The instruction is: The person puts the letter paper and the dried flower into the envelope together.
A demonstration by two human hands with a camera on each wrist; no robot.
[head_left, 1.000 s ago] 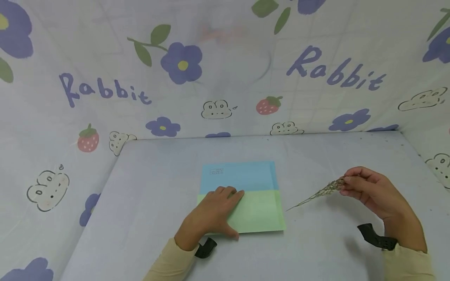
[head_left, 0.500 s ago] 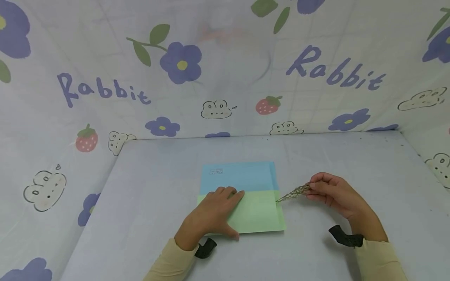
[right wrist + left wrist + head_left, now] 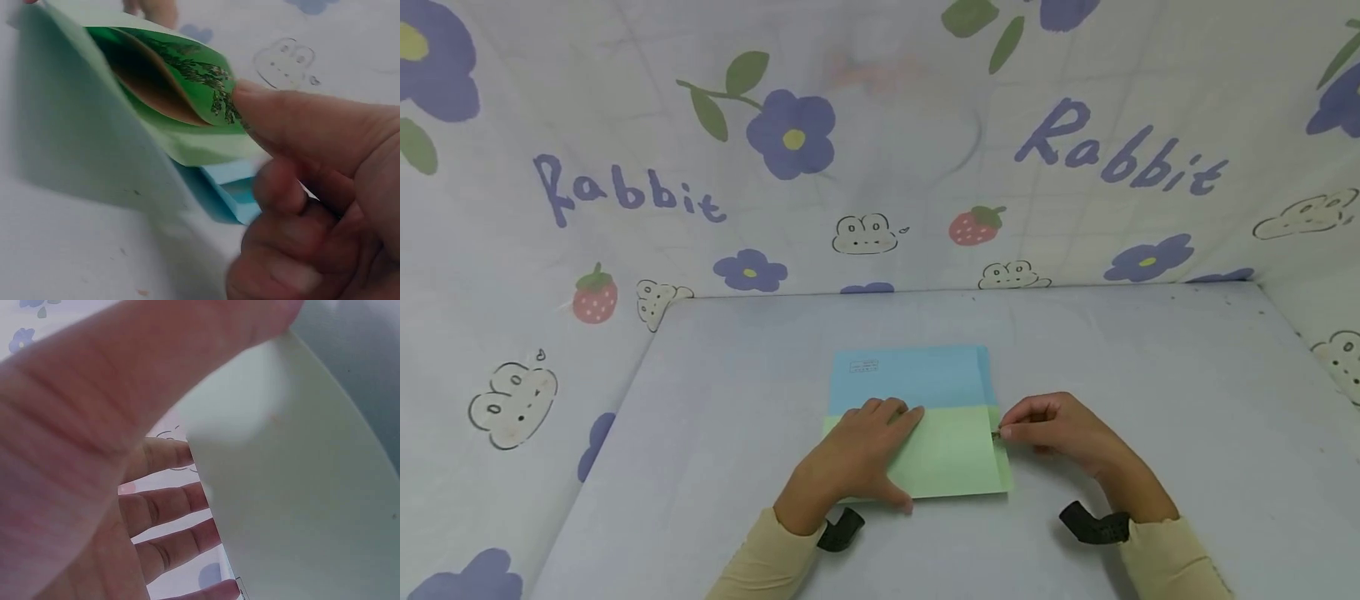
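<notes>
A green envelope (image 3: 953, 457) lies overlapping a blue one (image 3: 910, 375) on the table. My left hand (image 3: 857, 458) holds the green envelope, with the thumb at its near edge and the fingers spread across its left part. In the left wrist view the pale paper (image 3: 300, 462) bows between thumb and fingers. At the right side, my right hand (image 3: 1060, 429) pinches a dried grass sprig (image 3: 203, 74) between thumb and finger. Most of the sprig lies inside the envelope's gaping mouth, beside a brownish layer (image 3: 156, 84); its thin tip is hidden.
A pale cloth covers the table (image 3: 737, 358). Behind and at both sides hang printed cloth walls (image 3: 895, 150) with flowers, strawberries and rabbits. Black wrist devices (image 3: 1093, 525) sit at both cuffs.
My right hand has moved left to the green envelope's mouth, and the sprig has slid inside until little shows in the head view. The left hand has stayed in place.
</notes>
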